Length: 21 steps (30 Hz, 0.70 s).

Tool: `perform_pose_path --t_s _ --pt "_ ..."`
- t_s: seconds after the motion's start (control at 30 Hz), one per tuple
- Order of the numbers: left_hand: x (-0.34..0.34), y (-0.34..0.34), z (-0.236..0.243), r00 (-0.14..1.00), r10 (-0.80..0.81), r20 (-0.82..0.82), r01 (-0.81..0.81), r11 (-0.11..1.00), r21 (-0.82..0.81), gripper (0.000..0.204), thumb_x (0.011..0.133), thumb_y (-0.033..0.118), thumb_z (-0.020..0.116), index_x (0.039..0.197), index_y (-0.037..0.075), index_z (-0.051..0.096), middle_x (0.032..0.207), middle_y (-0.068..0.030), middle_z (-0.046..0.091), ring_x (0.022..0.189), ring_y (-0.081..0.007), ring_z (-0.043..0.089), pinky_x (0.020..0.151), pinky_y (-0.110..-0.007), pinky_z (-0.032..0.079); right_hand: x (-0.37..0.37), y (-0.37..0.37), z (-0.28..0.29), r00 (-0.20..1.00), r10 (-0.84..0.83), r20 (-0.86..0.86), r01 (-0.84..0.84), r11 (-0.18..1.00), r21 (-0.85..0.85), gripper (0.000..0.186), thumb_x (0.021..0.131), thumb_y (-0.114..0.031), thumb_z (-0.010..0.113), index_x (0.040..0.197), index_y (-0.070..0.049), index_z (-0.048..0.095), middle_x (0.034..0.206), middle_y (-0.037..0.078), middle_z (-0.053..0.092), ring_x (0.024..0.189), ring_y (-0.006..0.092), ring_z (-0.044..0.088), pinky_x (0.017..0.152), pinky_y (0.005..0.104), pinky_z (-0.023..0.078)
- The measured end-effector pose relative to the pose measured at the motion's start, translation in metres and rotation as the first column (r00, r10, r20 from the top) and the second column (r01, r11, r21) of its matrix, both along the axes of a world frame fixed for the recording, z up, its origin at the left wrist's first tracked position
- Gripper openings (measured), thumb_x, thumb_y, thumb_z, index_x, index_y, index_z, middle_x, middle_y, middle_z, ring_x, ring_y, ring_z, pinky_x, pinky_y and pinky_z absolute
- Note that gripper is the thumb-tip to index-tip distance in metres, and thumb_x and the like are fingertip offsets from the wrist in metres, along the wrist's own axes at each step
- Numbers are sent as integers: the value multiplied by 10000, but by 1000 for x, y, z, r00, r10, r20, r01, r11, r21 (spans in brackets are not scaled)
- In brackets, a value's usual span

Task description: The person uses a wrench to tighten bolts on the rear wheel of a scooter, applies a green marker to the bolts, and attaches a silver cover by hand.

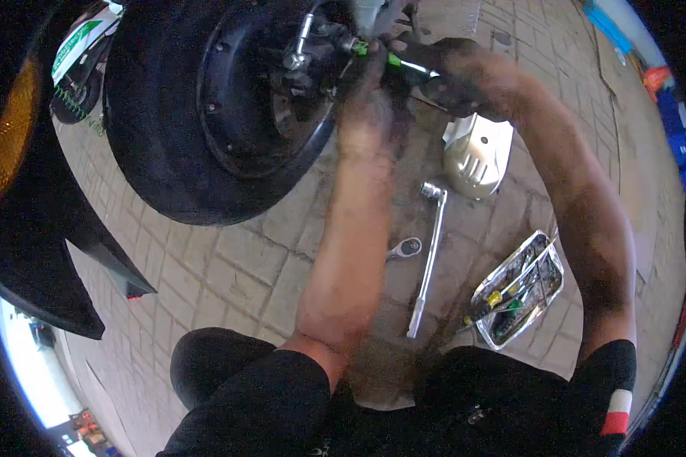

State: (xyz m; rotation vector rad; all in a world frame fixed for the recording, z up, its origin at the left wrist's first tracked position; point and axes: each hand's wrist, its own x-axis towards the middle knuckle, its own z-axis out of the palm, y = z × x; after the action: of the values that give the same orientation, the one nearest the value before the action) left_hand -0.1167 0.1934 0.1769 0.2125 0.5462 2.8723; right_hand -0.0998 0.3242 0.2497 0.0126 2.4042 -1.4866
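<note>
My left hand (366, 87), dark-smudged, has its fingers closed at the hub assembly (324, 46) inside a black tyre (152, 122); what they hold is unclear. My right hand (465, 76), also blackened, is closed around a screwdriver (411, 65) with green on its handle, which lies level beside my left fingers. A silver tool or fitting (297, 53) stands at the hub, left of my hands. Below my right hand a silver metal cover (476, 171) rests on the paving, near a long socket bar (433, 259) and a ratchet (409, 247).
A foil tray (482, 299) of tools, including a yellow-handled screwdriver (484, 308), lies at lower right on the pavers (259, 251). Black bodywork (46, 259) with an amber reflector (14, 129) edges the left. Blue and orange items (655, 80) line the far right.
</note>
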Motion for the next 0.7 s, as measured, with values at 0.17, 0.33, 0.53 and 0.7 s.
perform_pose_path --t_s 0.17,0.33,0.53,0.7 --pt "-7 -14 -11 1000 5 -3 -5 984 -180 183 898 200 625 1014 59 611 905 -41 633 837 -174 599 772 -323 486 21 -22 -33 563 436 -703 401 599 693 373 910 -266 547 1159 13 545 944 292 615 784 367 635 586 411 498" --pt "-12 -9 -8 982 148 -115 -179 924 -337 268 901 229 609 1078 28 597 1017 -70 600 887 -153 551 795 -314 452 1 -12 -3 917 238 -320 -56 871 488 231 917 -142 539 1039 35 622 1004 259 635 932 363 631 759 399 481" --pt "-1 -6 -15 997 21 -75 -36 978 -208 218 869 223 668 1016 70 619 892 -52 633 823 -180 598 765 -356 487 -4 -3 -87 986 -109 127 161 825 -542 340 936 -410 531 1066 -98 568 676 19 497 540 136 428 433 286 332" --pt "39 -13 -19 995 -43 -86 -60 419 -906 501 871 412 631 1134 -14 606 1055 -134 652 893 -236 615 799 -372 476 92 -15 -184 986 167 2 -165 980 -113 299 853 -296 546 1017 -51 594 859 115 570 802 254 532 699 393 421"
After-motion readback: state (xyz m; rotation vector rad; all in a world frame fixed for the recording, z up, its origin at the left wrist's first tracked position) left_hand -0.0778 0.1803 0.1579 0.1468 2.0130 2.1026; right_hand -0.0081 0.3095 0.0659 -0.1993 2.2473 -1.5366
